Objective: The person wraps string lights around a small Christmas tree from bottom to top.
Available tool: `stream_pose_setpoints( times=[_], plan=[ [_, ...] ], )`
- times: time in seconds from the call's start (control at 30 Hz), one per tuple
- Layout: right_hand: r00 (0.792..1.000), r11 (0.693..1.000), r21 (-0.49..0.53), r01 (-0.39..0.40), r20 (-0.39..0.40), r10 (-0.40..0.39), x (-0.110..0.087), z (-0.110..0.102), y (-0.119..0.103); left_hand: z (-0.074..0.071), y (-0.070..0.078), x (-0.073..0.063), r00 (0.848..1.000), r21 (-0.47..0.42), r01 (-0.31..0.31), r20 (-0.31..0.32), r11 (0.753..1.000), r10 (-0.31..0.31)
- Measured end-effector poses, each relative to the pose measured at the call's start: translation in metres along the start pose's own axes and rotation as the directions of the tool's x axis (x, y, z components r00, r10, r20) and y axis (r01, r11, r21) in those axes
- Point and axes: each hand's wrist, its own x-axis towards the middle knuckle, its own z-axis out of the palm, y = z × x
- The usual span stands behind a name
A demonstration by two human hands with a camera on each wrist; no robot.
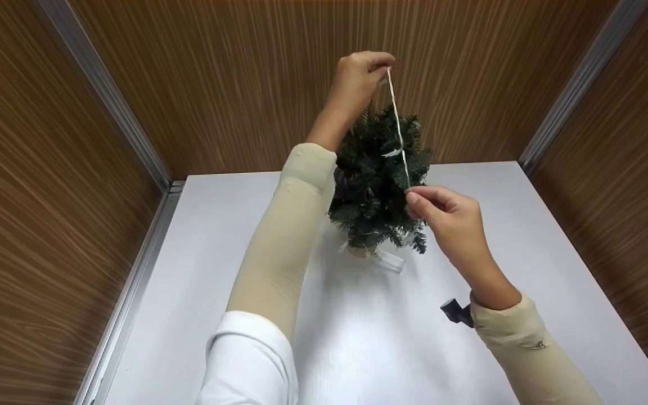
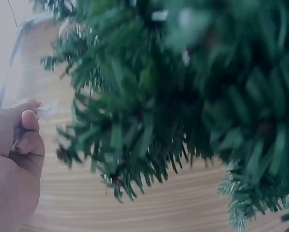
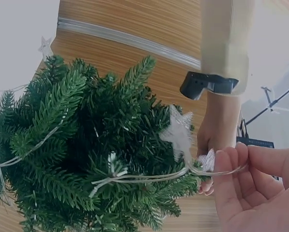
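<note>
A small artificial Christmas tree [image 1: 369, 185] stands on the white table. In front of it, a thin string of lights [image 1: 398, 125] runs taut and nearly upright between both hands. My left hand [image 1: 355, 79] pinches its upper end above the treetop. Lower down, beside the right side of the branches, my right hand [image 1: 452, 225] pinches the string between thumb and fingertips. A clear star [image 3: 177, 133] hangs on the string close to the branches in the right wrist view. Something clear [image 2: 48, 108] sticks out by the left fingertips.
At the tree's base [image 1: 359, 251] lies a clear box-shaped piece [image 1: 390, 262] on the white table [image 1: 234, 253]. Wood-grain walls [image 1: 234, 84] close in the back and both sides. Another star [image 3: 45, 47] shows at the tree's far edge.
</note>
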Motion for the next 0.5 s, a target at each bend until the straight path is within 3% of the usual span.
stream_pose_setpoints(
  times=[0.23, 0.4, 0.5],
  plan=[
    [0.998, 1.000, -0.005, -0.002, 0.067, 0.002, -0.003, 0.007, -0.004, -0.010, -0.013, 0.007, 0.994, -0.115, 0.099, -0.040, 0.988, -0.104],
    [0.998, 1.000, -0.004, 0.013, 0.053, -0.013, -0.005, 0.008, -0.007, -0.015, -0.027, 0.008, 0.988, -0.125, 0.126, -0.071, 0.984, -0.135],
    [0.999, 0.999, -0.011, 0.030, 0.045, -0.029, -0.005, 0.010, -0.007, -0.020, -0.036, 0.006, 0.982, -0.180, 0.156, -0.076, 0.971, -0.172]
  ],
)
